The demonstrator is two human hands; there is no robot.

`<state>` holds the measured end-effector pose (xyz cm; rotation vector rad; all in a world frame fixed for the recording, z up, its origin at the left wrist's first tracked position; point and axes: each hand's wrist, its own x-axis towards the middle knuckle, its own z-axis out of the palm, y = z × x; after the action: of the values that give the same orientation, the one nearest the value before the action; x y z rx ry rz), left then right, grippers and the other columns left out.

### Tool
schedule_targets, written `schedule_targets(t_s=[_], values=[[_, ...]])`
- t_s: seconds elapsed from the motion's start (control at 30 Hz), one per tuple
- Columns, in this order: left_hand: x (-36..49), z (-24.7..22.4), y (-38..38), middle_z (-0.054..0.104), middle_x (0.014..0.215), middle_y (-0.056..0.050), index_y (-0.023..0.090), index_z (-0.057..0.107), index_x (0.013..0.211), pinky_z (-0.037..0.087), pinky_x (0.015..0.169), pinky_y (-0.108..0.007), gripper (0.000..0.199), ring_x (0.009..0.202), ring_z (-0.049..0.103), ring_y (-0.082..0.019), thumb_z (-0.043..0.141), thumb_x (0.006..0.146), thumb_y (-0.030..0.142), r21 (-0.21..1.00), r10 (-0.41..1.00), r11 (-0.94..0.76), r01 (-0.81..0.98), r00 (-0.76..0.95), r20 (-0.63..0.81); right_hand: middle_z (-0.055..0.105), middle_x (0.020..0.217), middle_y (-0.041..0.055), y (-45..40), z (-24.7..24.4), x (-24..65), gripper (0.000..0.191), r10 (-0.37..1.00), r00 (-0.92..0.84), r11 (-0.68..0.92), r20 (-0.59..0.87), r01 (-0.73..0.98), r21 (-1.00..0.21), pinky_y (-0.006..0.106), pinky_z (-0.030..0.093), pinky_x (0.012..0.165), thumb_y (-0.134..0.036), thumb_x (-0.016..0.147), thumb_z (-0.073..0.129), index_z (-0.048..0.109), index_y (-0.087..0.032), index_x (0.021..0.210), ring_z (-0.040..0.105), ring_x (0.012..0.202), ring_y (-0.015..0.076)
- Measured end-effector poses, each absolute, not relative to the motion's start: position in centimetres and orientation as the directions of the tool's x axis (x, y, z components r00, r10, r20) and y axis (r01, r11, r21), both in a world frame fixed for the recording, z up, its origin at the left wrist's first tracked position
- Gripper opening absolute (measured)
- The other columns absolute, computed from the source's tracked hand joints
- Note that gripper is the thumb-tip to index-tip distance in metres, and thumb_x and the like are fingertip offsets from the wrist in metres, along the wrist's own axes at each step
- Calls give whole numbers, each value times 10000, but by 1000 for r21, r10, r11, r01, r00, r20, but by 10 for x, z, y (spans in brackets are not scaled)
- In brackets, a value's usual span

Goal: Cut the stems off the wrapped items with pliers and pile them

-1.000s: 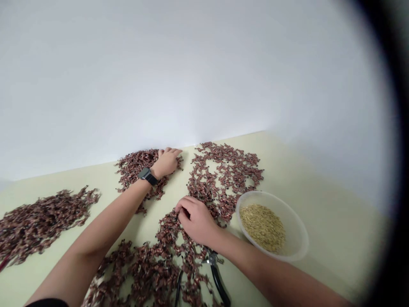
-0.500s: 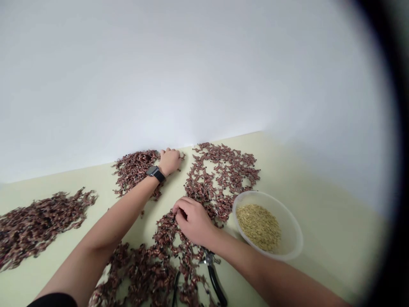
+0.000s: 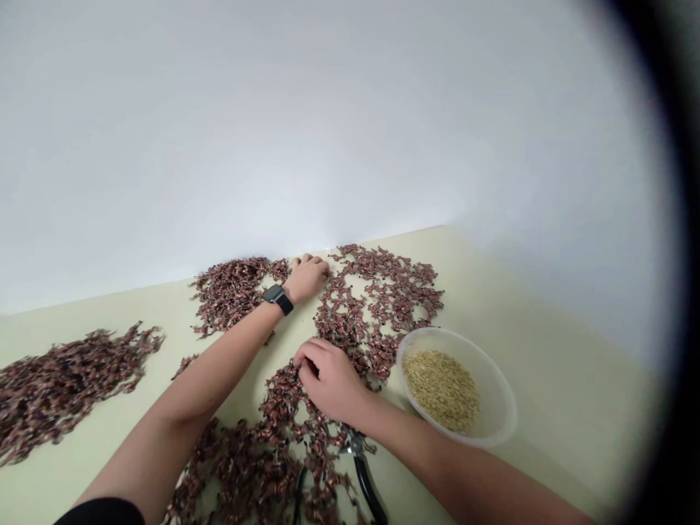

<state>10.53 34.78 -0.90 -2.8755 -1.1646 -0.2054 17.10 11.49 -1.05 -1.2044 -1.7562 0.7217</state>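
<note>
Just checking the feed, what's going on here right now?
A person is working bare-handed among heaps of reddish-brown crinkled pieces on a pale green table. The left hand, with a black watch at its wrist, lies on the far heap by the wall. The right hand has its fingers at the near heap; whether they hold anything is hidden. A clear bowl of pale grains and black-handled shears lie nearby.
</note>
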Motion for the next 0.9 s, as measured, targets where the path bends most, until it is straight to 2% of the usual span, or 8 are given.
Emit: schedule_targets(t_s=[0.1,0.27,0.57,0.77,0.9], values=[[89,-4,350,663,1151,-139,222,715,1016,311,961,-506,213,1160,456,-336,512,951,218,-29,730,-669,743,664,163,645,899,27,115,-12,170,202,930,-159,367,331,431,-824,287,469,813,-21,864,521,612,-202,865,595,882,176],[65,3,359,648,1048,-200,152,706,907,302,934,-555,218,1108,466,-372,488,900,136,-96,796,-561,822,567,213,650,908,26,114,-12,170,207,933,-153,360,326,436,-825,289,470,812,-22,863,523,621,-205,875,600,871,175],[60,4,360,676,1047,-210,144,683,1051,296,941,-561,279,1102,482,-377,426,952,186,-107,790,-551,827,559,252,652,911,27,115,-13,170,205,934,-154,357,323,440,-824,287,473,807,-26,865,525,628,-203,878,602,865,173],[47,18,355,692,1042,-189,178,736,950,274,969,-564,314,1125,478,-367,448,885,72,-104,724,-661,743,668,176,653,919,28,114,-11,170,207,935,-148,355,323,436,-827,288,476,810,-25,862,526,624,-205,879,603,867,173],[61,15,347,695,1199,-140,213,727,1091,281,1004,-520,349,1175,497,-330,451,914,93,-52,672,-727,684,725,148,652,910,24,114,-11,170,208,934,-147,356,325,437,-826,282,473,802,-22,859,529,623,-207,874,600,863,171]])
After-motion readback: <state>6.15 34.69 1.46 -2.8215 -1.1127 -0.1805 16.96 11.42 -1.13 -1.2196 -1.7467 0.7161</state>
